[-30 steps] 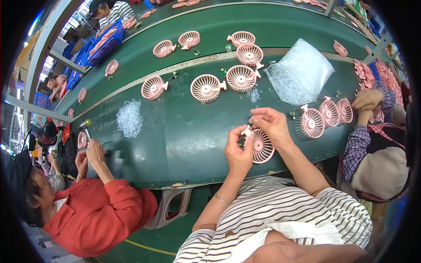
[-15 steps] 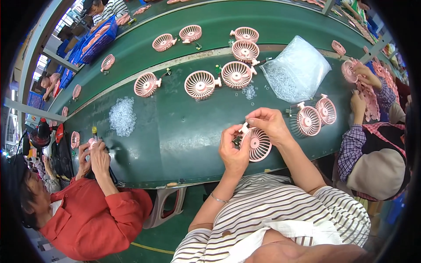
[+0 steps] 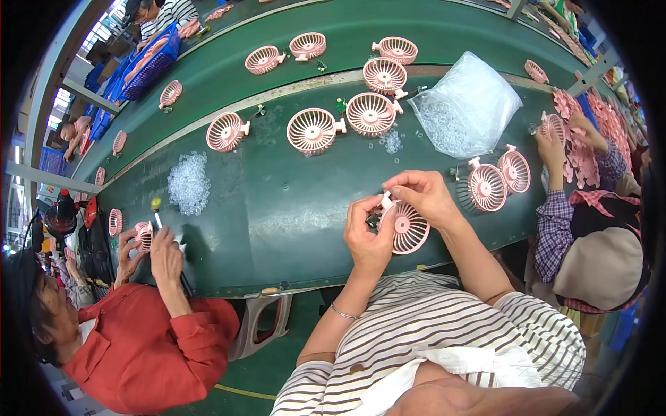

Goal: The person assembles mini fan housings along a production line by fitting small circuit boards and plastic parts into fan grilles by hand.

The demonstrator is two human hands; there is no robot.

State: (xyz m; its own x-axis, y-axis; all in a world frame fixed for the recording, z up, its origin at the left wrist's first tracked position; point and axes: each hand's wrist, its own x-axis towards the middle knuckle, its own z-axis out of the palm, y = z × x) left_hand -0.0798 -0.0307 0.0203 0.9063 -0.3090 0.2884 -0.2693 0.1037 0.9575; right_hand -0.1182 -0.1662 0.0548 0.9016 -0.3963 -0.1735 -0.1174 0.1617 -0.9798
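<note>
My left hand is closed around the neck side of a pink round fan housing, its slatted grille facing up. A small dark green part shows beside the fingers of that hand. My right hand pinches with thumb and forefinger at the housing's pale neck; whatever sits between these fingertips is too small to make out. To the right lie two more pink fan housings, leaning on each other. Ahead is a clear plastic bag of small transparent rings, with a few loose rings beside it.
Further pink fan housings with small wired boards lie across the green bench and the green belt behind it. A pile of clear rings lies left. Co-workers handle fan housings: one in red, one in a checked sleeve.
My hands stay at the fan housing with hardly any shift. The co-worker on the left has drawn a tool away from a housing; the one on the right has brought a housing closer.
</note>
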